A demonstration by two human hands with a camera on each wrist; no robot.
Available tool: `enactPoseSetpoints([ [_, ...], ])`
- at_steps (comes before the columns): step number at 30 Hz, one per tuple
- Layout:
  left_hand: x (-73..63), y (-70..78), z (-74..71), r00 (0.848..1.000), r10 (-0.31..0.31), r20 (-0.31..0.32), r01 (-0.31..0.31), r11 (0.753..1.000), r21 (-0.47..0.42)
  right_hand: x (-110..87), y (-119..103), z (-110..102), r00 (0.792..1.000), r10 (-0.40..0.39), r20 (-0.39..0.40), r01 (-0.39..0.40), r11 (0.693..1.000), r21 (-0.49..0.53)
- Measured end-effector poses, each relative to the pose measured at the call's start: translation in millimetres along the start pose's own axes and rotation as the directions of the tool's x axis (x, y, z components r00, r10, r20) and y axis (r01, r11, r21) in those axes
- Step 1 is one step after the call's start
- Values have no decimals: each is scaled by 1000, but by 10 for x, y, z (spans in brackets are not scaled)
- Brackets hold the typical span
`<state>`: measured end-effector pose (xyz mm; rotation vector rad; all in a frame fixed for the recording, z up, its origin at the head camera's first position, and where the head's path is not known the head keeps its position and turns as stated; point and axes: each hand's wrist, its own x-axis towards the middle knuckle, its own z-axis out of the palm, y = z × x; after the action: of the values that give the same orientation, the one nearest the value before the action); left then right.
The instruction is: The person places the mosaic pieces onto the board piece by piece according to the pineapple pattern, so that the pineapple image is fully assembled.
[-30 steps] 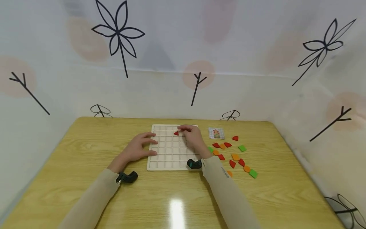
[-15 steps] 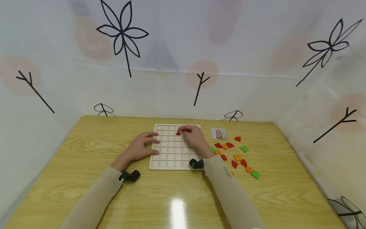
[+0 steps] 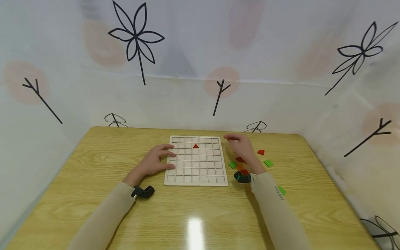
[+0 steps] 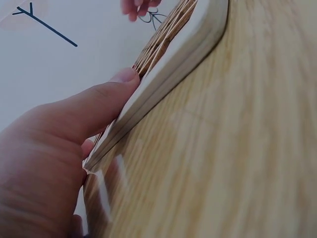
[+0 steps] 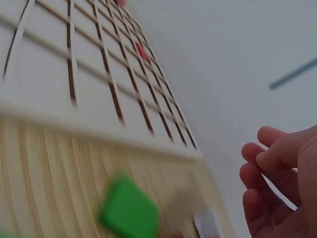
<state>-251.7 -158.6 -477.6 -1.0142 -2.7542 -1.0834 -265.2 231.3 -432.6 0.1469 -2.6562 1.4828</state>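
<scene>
Board, head view: the gridded board (image 3: 196,184) is being carried by the table (image 3: 150,222), near its far edge, about midway between the side edges.
Red triangle, head view: the red triangle (image 3: 196,146) is being held by a cell in the second row from the far edge.
Left hand, head view: the board's left edge is being touched by the left hand (image 3: 153,160), fingers spread.
Right hand, head view: loose pieces (image 3: 268,163) toward the table's right edge are being partly covered by the right hand (image 3: 242,149).
Thumb, left wrist view: the board's rim is being touched by the thumb (image 4: 106,104).
Fingers, right wrist view: nothing is being gripped by the loosely bent fingers (image 5: 252,176).
</scene>
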Motion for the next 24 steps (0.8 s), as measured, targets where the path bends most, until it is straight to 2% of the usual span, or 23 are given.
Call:
enactPoseSetpoints([
  [6,2,4,9,1000,-6,0,6,1000,-18,-203,354,-564,997,36,-66,-44,992,-120],
  [11,-9,4,4,1000,-10,3,10,1000,-11,-413,574,-900,993,93,-79,-104,984,-144],
  [16,-20,7,-2,1000,-15,5,15,1000,-9,-571,699,-1113,991,121,-61,-131,973,-188],
  [24,-13,23,-8,1000,-24,6,24,999,-23,-748,771,-1275,997,68,22,-62,977,-204],
])
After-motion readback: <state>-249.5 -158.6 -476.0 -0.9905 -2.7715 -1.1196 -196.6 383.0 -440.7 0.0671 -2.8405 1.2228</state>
